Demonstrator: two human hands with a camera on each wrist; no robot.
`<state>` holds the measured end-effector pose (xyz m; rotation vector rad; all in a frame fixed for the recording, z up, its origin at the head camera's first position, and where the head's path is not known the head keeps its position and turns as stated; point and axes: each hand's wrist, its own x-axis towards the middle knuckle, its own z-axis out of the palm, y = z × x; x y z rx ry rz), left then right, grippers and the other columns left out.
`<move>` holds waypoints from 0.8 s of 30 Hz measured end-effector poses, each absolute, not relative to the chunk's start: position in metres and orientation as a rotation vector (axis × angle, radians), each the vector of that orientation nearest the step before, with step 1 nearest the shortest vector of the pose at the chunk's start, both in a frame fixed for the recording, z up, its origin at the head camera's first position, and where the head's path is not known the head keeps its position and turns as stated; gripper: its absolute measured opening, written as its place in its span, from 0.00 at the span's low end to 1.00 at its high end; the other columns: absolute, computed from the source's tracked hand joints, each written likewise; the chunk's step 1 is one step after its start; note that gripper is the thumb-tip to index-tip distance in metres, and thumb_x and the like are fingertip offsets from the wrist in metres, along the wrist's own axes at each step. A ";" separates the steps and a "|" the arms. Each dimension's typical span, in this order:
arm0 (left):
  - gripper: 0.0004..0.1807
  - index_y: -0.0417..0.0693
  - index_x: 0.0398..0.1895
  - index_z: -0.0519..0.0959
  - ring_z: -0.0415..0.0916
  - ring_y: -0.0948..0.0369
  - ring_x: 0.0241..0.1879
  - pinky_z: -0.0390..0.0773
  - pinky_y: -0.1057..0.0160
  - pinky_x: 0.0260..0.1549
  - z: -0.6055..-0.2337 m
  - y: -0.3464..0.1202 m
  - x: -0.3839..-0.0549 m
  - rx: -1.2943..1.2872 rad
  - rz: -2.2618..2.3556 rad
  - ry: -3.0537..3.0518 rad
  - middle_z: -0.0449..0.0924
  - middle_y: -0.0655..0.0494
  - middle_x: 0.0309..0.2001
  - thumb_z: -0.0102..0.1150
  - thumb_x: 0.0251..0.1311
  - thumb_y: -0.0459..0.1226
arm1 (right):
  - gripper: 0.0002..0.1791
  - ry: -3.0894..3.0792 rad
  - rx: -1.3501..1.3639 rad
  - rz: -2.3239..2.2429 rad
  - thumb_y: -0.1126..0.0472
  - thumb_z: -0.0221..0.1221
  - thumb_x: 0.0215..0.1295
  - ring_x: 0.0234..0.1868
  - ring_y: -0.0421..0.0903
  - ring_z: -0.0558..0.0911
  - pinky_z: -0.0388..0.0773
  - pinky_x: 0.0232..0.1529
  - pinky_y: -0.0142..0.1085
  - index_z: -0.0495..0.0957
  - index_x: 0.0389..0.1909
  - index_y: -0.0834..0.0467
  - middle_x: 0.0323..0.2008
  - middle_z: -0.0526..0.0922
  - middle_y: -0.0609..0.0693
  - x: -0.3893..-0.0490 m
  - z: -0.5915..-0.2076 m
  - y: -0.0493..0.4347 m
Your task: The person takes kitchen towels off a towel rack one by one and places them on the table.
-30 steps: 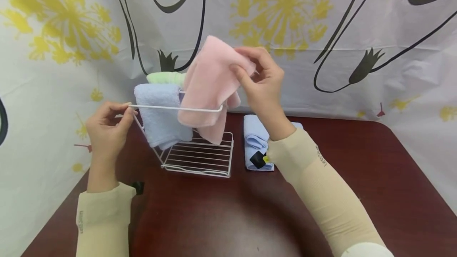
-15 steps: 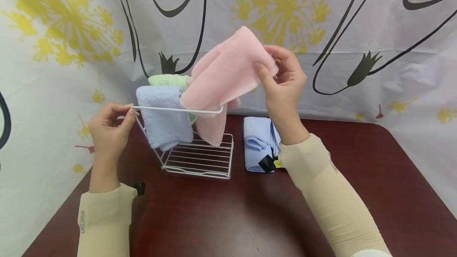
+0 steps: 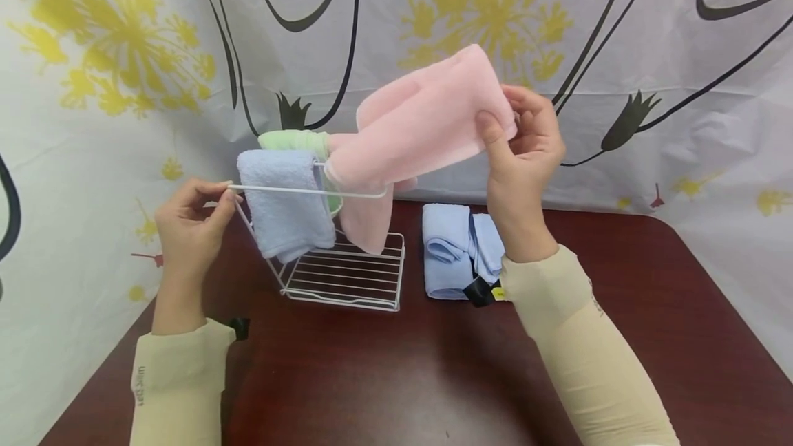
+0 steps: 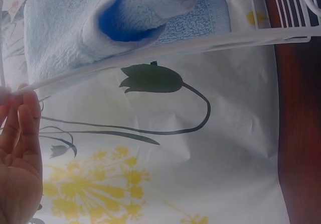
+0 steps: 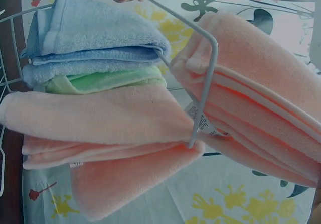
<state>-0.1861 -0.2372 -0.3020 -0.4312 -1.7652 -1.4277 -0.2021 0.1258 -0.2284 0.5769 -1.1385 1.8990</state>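
Note:
My left hand (image 3: 195,222) pinches the corner of a white wire rack (image 3: 303,190) between thumb and fingers; the left wrist view shows these fingertips (image 4: 30,103) at the wire's end. With its thumb on the near face, my right hand (image 3: 526,150) pinches one end of a pink towel (image 3: 427,122). That end is lifted up and right, while the rest hangs down through the rack's upper wire loop. Beside it a light blue towel (image 3: 281,205) is draped over the rack, with a green towel (image 3: 291,138) behind. In the right wrist view the pink towel (image 5: 100,116) bends through the wire.
A folded blue towel (image 3: 446,253) lies on the dark red table (image 3: 372,377), right of the rack's slatted base. Behind stands a white sheet (image 3: 384,12) printed with yellow flowers. A black piece with a yellow tag (image 3: 480,291) shows by my right wrist.
My right hand has moved right, drawing the pink towel's held end outward, so it stretches longer from the rack. My left hand keeps its hold on the wire.

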 end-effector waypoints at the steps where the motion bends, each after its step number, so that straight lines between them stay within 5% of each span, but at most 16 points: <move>1: 0.09 0.19 0.37 0.78 0.83 0.73 0.32 0.80 0.79 0.30 -0.301 -0.237 -0.186 -0.428 -1.424 -1.765 0.85 0.71 0.32 0.60 0.57 0.22 | 0.16 -1.134 0.574 1.902 0.77 0.64 0.54 0.41 0.47 0.80 0.81 0.41 0.34 0.82 0.44 0.61 0.39 0.83 0.54 -0.202 -0.229 0.127; 24: 0.09 0.19 0.37 0.78 0.83 0.71 0.32 0.80 0.79 0.30 -0.303 -0.237 -0.187 -0.427 -1.427 -1.741 0.86 0.67 0.32 0.61 0.56 0.22 | 0.16 -1.225 0.558 1.791 0.79 0.64 0.53 0.38 0.45 0.82 0.82 0.40 0.29 0.83 0.44 0.68 0.38 0.86 0.54 -0.200 -0.250 0.178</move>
